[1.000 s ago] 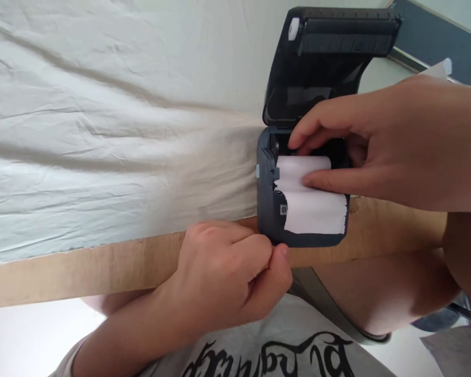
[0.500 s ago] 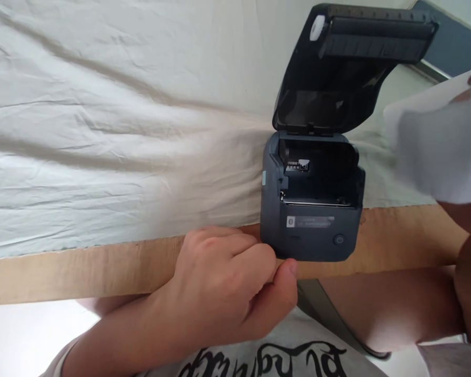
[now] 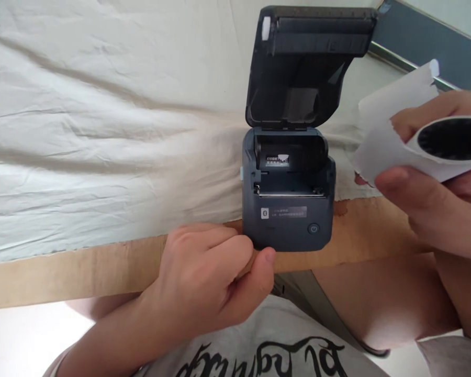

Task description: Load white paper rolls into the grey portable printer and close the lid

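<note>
I think it's best to hold the paper roll [image 3: 429, 170] softly, so its loose end won't unwind, and keep the printer [image 3: 286, 230] steady. My right hand [image 3: 443, 222] is wrapped around the roll, right of the open printer on the bench [image 3: 102, 280]. My left hand [image 3: 208, 272] curls at its near left corner; I can't tell if it grips.

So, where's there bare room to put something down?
The widest bare patch is the wrinkled cloth left of the printer, beyond the wooden edge. A narrow gap shows between the printer and the paper roll. It's crowded at the printer's near left corner, with the left hand there, and right, where the right hand holds the roll.
</note>
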`<action>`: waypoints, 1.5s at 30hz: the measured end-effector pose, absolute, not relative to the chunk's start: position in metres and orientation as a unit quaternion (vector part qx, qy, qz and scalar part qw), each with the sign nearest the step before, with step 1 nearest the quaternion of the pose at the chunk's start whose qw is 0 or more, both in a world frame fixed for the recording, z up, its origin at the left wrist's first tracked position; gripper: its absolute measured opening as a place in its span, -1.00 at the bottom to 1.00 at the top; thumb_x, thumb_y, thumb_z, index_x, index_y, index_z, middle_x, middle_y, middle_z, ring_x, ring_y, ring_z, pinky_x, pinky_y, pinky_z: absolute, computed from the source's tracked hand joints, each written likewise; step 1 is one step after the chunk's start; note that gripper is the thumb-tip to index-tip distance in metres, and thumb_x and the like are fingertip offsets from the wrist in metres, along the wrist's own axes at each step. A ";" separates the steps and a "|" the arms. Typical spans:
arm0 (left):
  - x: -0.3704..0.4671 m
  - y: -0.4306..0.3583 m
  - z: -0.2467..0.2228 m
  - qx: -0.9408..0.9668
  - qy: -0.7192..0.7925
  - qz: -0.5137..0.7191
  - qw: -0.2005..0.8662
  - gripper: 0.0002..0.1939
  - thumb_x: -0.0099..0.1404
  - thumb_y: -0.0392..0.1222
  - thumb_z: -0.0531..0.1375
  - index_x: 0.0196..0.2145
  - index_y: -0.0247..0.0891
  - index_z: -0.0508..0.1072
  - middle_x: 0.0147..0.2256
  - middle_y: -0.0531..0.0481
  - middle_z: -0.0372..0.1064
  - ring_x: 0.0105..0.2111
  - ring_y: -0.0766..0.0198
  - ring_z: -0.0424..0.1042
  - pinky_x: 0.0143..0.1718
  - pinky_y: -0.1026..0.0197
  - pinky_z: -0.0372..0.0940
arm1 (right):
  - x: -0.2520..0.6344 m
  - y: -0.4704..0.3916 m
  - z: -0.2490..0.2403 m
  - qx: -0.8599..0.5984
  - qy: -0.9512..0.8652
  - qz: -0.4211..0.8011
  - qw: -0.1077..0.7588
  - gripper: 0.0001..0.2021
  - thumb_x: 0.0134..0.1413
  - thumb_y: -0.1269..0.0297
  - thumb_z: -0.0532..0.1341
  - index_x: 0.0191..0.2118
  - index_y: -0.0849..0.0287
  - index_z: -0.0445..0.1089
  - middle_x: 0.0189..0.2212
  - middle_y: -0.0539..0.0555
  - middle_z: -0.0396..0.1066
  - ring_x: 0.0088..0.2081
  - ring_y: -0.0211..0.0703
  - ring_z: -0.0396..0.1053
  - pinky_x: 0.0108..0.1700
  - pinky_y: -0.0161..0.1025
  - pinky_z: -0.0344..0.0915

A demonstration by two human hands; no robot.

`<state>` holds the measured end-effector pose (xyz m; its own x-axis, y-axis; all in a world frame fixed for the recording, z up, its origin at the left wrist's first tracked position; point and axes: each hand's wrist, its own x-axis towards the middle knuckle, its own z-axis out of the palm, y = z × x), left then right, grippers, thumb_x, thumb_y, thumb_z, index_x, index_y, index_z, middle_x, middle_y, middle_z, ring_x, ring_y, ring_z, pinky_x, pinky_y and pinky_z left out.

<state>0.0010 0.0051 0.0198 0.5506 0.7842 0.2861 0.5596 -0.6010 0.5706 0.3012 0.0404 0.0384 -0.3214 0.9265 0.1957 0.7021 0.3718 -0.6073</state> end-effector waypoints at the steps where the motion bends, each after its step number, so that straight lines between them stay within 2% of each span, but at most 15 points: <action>1: 0.000 0.005 0.021 0.854 0.393 0.267 0.211 -0.49 0.53 -0.34 0.16 -0.54 -0.13 0.04 -0.64 0.20 0.00 -0.65 0.39 -0.02 -0.62 0.15 -0.09 | 0.299 0.041 0.037 -0.507 -0.791 0.212 0.270 -0.69 0.59 -0.11 0.19 -0.10 0.00 0.44 -0.19 -0.01 0.50 -0.22 -0.19 0.49 -0.23 -0.05 0.31; 3: -0.002 0.004 0.022 0.850 0.401 0.271 0.210 -0.52 0.53 -0.31 0.18 -0.50 -0.12 0.05 -0.63 0.21 0.00 -0.64 0.37 0.01 -0.62 0.17 -0.03 | 0.297 0.044 0.032 -0.474 -0.815 0.222 0.249 -0.62 0.61 -0.15 0.15 -0.14 0.03 0.39 -0.19 0.01 0.50 -0.22 -0.19 0.50 -0.23 -0.07 0.36; 5: -0.004 0.003 0.020 0.840 0.413 0.299 0.188 -0.67 0.54 -0.20 0.22 -0.40 -0.10 0.23 -0.53 0.16 0.22 -0.55 0.32 0.26 -0.54 0.21 0.24 | 0.298 0.046 0.030 -0.445 -0.837 0.231 0.218 -0.62 0.63 -0.15 0.10 -0.13 0.03 0.36 -0.06 0.04 0.54 -0.06 -0.11 0.58 -0.12 -0.05 0.48; 7: -0.005 0.000 0.014 0.829 0.427 0.329 0.145 -0.80 0.57 0.01 0.22 -0.02 -0.15 0.47 -0.16 -0.10 0.57 -0.15 0.05 0.62 -0.15 0.01 0.61 | 0.300 0.046 0.031 -0.436 -0.842 0.233 0.216 -0.64 0.64 -0.13 0.08 -0.13 0.01 0.34 -0.01 0.04 0.57 0.12 -0.04 0.60 -0.01 -0.03 0.56; 9: -0.004 -0.004 0.005 0.823 0.469 0.295 0.128 -0.35 0.66 0.17 0.06 0.46 -0.35 0.31 0.39 -0.48 0.42 0.44 -0.31 0.44 0.39 -0.31 0.47 | 0.301 0.045 0.035 -0.435 -0.846 0.228 0.207 -0.66 0.65 -0.11 0.07 -0.13 -0.02 0.36 -0.01 0.02 0.61 0.25 0.00 0.59 0.03 -0.01 0.61; 11: -0.002 -0.008 -0.002 0.848 0.463 0.228 0.124 -0.09 0.68 0.35 -0.04 0.59 -0.50 0.09 0.53 -0.58 0.25 0.57 -0.35 0.27 0.53 -0.33 0.32 | 0.302 0.043 0.038 -0.420 -0.858 0.235 0.181 -0.68 0.64 -0.10 0.07 -0.08 -0.06 0.42 0.15 0.00 0.62 0.39 0.05 0.53 0.14 0.05 0.67; 16: -0.001 -0.013 -0.007 0.869 0.455 0.164 0.107 0.11 0.63 0.53 -0.10 0.57 -0.64 0.10 0.49 -0.64 0.31 0.57 -0.29 0.29 0.59 -0.23 0.23 | 0.303 0.035 0.041 -0.384 -0.868 0.297 0.108 -0.63 0.60 -0.09 0.11 0.21 -0.10 0.54 0.65 -0.05 0.14 0.63 0.17 0.22 0.44 0.12 0.61; 20: -0.001 -0.014 -0.001 0.867 0.462 0.153 0.110 0.19 0.57 0.62 -0.12 0.54 -0.66 0.14 0.48 -0.63 0.33 0.57 -0.28 0.30 0.59 -0.22 0.23 | 0.305 0.030 0.042 -0.361 -0.881 0.283 0.110 -0.43 0.58 -0.03 0.11 0.59 -0.28 0.24 0.71 -0.17 -0.07 0.64 0.11 0.17 0.31 -0.04 0.71; 24: -0.001 -0.016 0.003 0.870 0.462 0.129 0.110 0.17 0.58 0.61 -0.12 0.56 -0.63 0.11 0.49 -0.55 0.34 0.60 -0.23 0.25 0.61 -0.18 0.20 | 0.305 0.027 0.046 -0.359 -0.882 0.292 0.085 -0.29 0.55 0.04 0.11 0.70 -0.24 0.04 0.70 -0.13 -0.05 0.62 0.12 0.22 0.31 -0.02 0.72; 30: -0.004 -0.015 0.006 0.877 0.448 0.134 0.110 0.01 0.68 0.44 -0.10 0.54 -0.66 0.15 0.44 -0.55 0.40 0.59 -0.21 0.26 0.62 -0.16 0.23 | 0.306 0.027 0.052 -0.368 -0.880 0.295 0.048 -0.33 0.46 -0.02 0.21 0.59 -0.16 0.23 0.71 -0.05 -0.05 0.53 0.19 0.39 0.29 -0.06 0.73; 35: -0.002 -0.010 0.010 0.851 0.469 0.185 0.148 -0.05 0.67 0.35 0.05 0.63 -0.49 0.00 0.42 -0.53 0.44 0.48 -0.30 0.45 0.49 -0.28 0.44 | 0.305 0.033 0.058 -0.407 -0.854 0.310 0.093 -0.88 0.50 0.08 0.17 -0.01 -0.16 0.44 0.35 -0.10 0.53 0.44 0.13 0.50 -0.12 -0.10 0.77; 38: 0.000 -0.005 0.011 0.848 0.452 0.219 0.168 -0.09 0.62 0.28 0.22 0.62 -0.34 0.07 0.42 -0.54 0.44 0.41 -0.40 0.51 0.40 -0.41 0.52 | 0.302 0.038 0.055 -0.416 -0.848 0.304 0.121 -0.89 0.51 0.08 0.17 -0.12 -0.12 0.38 0.20 -0.08 0.61 0.63 0.11 0.22 0.31 0.03 0.70; 40: 0.002 -0.002 0.011 0.857 0.434 0.219 0.168 -0.22 0.55 0.16 0.36 0.52 -0.23 0.25 0.45 -0.55 0.39 0.44 -0.41 0.47 0.38 -0.45 0.52 | 0.302 0.041 0.050 -0.404 -0.860 0.289 0.119 -0.88 0.51 0.04 0.18 -0.05 -0.13 0.42 0.30 -0.12 0.56 0.71 0.07 0.02 0.68 0.17 0.35; 42: 0.005 0.001 0.011 0.861 0.434 0.208 0.167 -0.30 0.51 0.06 0.43 0.44 -0.16 0.32 0.47 -0.56 0.35 0.47 -0.40 0.44 0.38 -0.46 0.52 | 0.304 0.042 0.045 -0.393 -0.871 0.276 0.104 -0.77 0.52 0.00 0.19 0.12 -0.14 0.48 0.47 -0.13 0.42 0.73 0.07 -0.03 0.79 0.20 0.10; 45: 0.008 0.003 0.012 0.854 0.450 0.206 0.161 -0.41 0.55 0.01 0.41 0.38 -0.15 0.34 0.45 -0.58 0.37 0.46 -0.39 0.46 0.36 -0.45 0.54 | 0.307 0.042 0.041 -0.387 -0.874 0.285 0.079 -0.57 0.53 -0.04 0.19 0.38 -0.19 0.45 0.59 -0.14 0.24 0.72 0.11 -0.01 0.77 0.23 0.16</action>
